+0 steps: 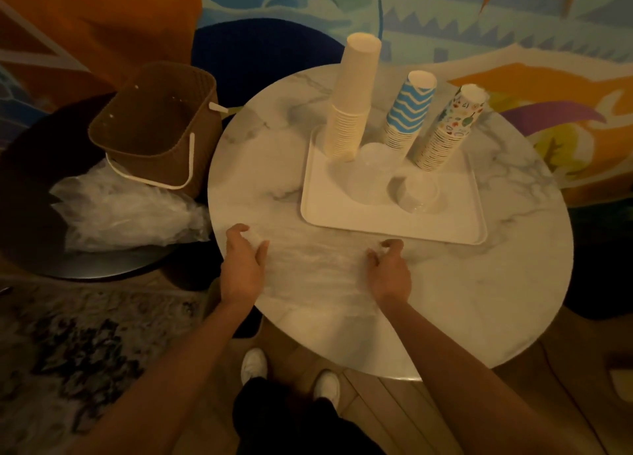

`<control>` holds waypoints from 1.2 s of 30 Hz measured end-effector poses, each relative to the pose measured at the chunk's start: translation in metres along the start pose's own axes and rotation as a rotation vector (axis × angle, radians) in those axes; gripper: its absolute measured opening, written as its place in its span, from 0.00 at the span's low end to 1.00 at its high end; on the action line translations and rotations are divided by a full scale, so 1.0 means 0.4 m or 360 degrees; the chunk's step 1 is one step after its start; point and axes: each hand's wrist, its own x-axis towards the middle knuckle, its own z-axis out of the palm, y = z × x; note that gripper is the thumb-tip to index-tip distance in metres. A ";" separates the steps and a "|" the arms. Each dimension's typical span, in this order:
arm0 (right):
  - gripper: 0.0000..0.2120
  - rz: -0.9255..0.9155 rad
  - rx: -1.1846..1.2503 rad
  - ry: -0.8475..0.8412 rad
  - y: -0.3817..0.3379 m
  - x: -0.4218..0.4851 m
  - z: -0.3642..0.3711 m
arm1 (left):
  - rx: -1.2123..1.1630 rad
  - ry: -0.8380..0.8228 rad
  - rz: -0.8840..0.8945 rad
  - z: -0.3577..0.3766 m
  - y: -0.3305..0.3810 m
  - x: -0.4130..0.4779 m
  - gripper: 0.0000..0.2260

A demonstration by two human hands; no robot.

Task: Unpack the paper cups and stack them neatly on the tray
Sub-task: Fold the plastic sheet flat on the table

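Recorder: Forearms enter from the bottom edge. Left hand (241, 264) and right hand (390, 271) sit on a clear wrapper (315, 266). It lies flat on the surface (479, 283), near the front edge and just in front of the tray (342, 223).

Checker: Grip?

Recorder: Each hand has its fingers curled with the thumb opposed, pinching one end of the film. Judgement: holding both ends keeps it taut, ready to open or gather. Contents: cannot tell, the film is too faint.

Checker: Cups?

Recorder: Three upside-down stacks stand along the tray's far side: plain stack (349, 112), blue striped stack (407, 112), printed stack (448, 129). Rims down gives the widest footing. All three lean; lens effect or real tilt, cannot tell. A low clear cup (418, 194) sits in front of them, faint.

Checker: Why the far side?

Recorder: Judgement: it leaves the near half of the tray free for more stacks.

Checker: Off the surface?

Recorder: Brown basket (154, 129) on a dark side table (27, 180) to the left, crumpled plastic (126, 211) beside it. Probably spent wrap, kept away from the work.
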 end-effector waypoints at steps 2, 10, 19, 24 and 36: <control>0.19 -0.0263 -0.0133 0.0236 -0.003 -0.010 0.000 | 0.0093 0.0090 0.0171 -0.005 -0.010 -0.003 0.19; 0.30 -0.0993 -0.0652 -0.0119 -0.005 -0.060 0.058 | 0.0899 -0.0456 0.0850 0.012 -0.049 -0.023 0.31; 0.36 -0.0900 -0.0643 -0.0280 0.031 -0.033 0.082 | 0.0990 -0.0603 0.0740 0.033 -0.085 -0.006 0.37; 0.26 -0.1004 -0.0494 0.0049 -0.007 -0.040 0.068 | 0.0628 -0.0409 0.0757 -0.005 -0.075 0.007 0.30; 0.17 -0.1428 -0.0297 -0.0450 -0.500 -0.098 0.242 | 0.0454 0.0234 0.0278 -0.347 -0.204 0.215 0.21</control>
